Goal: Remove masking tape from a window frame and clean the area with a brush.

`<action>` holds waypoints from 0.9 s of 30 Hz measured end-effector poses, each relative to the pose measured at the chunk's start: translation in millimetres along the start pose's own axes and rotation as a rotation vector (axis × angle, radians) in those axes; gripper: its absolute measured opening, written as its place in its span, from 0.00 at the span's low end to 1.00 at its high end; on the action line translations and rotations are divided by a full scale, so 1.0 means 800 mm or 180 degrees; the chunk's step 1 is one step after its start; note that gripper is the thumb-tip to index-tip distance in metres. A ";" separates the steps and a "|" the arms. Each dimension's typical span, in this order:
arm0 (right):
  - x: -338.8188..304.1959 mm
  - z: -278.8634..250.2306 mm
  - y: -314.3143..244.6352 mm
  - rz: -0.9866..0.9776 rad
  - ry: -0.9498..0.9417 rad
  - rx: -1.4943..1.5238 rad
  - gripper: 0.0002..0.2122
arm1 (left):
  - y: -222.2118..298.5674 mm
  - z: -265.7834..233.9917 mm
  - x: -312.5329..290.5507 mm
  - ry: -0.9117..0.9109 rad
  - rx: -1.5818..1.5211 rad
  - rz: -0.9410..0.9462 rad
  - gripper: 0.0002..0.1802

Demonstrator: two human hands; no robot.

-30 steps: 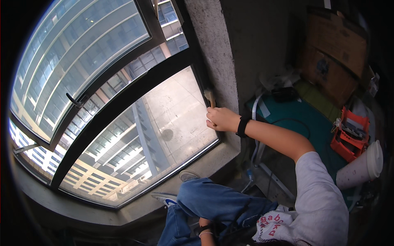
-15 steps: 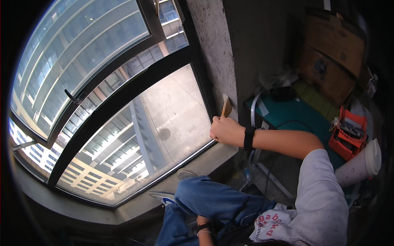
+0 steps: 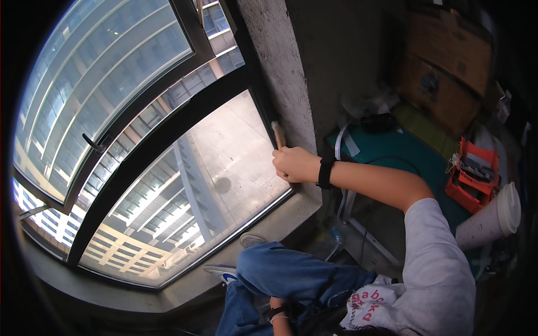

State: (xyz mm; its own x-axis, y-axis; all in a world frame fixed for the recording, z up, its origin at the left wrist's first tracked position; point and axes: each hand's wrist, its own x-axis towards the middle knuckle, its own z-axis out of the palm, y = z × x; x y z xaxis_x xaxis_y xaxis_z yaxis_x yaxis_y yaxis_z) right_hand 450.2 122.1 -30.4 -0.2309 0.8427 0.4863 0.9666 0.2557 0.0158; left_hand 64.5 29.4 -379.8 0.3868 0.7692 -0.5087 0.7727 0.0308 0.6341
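Observation:
My right hand (image 3: pixel 294 164) is closed around a flat brush (image 3: pixel 279 136) with a tan wooden body and a pale tip. The tip points upward, against or very near the seam between the dark window frame (image 3: pixel 259 101) and the rough grey wall edge (image 3: pixel 280 61); exact contact is hard to make out. A black band circles my right wrist. Low in the view, my left hand (image 3: pixel 276 303) rests by my jeans-covered leg (image 3: pixel 297 266), its fingers hidden behind the leg.
An upper window sash with a black handle (image 3: pixel 92 143) stands tilted out. Below the glass runs a concrete sill (image 3: pixel 235 238), where my shoes are. At right, a teal tabletop (image 3: pixel 381 148) bears an orange tool tray (image 3: pixel 471 173); a white-lidded cup (image 3: pixel 487 218) and cardboard boxes (image 3: pixel 445 73) stand nearby.
My right hand has moved left and slightly up with the brush, which has turned more upright and now lies closer to the window frame. My left hand stays by my leg.

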 end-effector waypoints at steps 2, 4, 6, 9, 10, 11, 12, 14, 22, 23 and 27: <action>-0.008 -0.003 0.002 0.0314 -0.0270 -0.0498 0.05 | -0.002 0.001 -0.001 -0.0002 -0.0014 -0.0018 0.23; -0.019 -0.004 -0.011 0.0396 -0.0369 -0.0534 0.05 | -0.002 0.004 0.000 -0.0021 -0.0020 -0.0018 0.24; -0.027 -0.025 -0.037 0.0390 -0.0684 -0.0634 0.07 | -0.001 0.005 0.002 -0.0032 -0.0043 -0.0028 0.24; -0.025 -0.056 -0.080 0.0519 -0.0903 -0.0478 0.07 | -0.002 0.000 -0.002 0.0015 -0.0063 -0.0039 0.24; -0.026 -0.066 -0.089 0.0534 -0.0819 -0.0409 0.08 | -0.002 -0.002 -0.002 0.0018 -0.0065 -0.0030 0.24; -0.027 -0.071 -0.095 0.0540 -0.0829 -0.0408 0.08 | -0.001 -0.002 0.000 0.0010 -0.0058 -0.0031 0.24; -0.027 -0.076 -0.102 0.0512 -0.1022 -0.0373 0.08 | -0.001 -0.003 0.001 0.0003 -0.0058 -0.0037 0.24; -0.031 -0.073 -0.105 0.0426 -0.1162 -0.0067 0.08 | 0.001 -0.002 0.004 -0.0008 -0.0048 -0.0031 0.24; -0.004 -0.004 -0.042 0.0150 -0.0111 -0.0355 0.06 | 0.000 0.003 -0.004 0.0003 -0.0057 -0.0054 0.24; -0.006 -0.006 -0.035 0.0350 -0.0155 -0.0459 0.05 | 0.000 0.003 -0.003 0.0004 -0.0065 -0.0051 0.24; -0.017 -0.032 -0.050 0.0679 -0.0871 -0.0572 0.07 | -0.003 0.005 -0.002 0.0006 -0.0084 -0.0087 0.24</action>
State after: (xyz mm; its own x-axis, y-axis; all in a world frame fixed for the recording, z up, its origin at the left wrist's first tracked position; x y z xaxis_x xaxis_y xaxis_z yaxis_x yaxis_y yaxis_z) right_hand 417.6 88.2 -15.0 -0.0203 0.9694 0.2445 0.9946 -0.0055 0.1041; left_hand 63.9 26.0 -382.9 0.3647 0.7691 -0.5249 0.7694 0.0686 0.6351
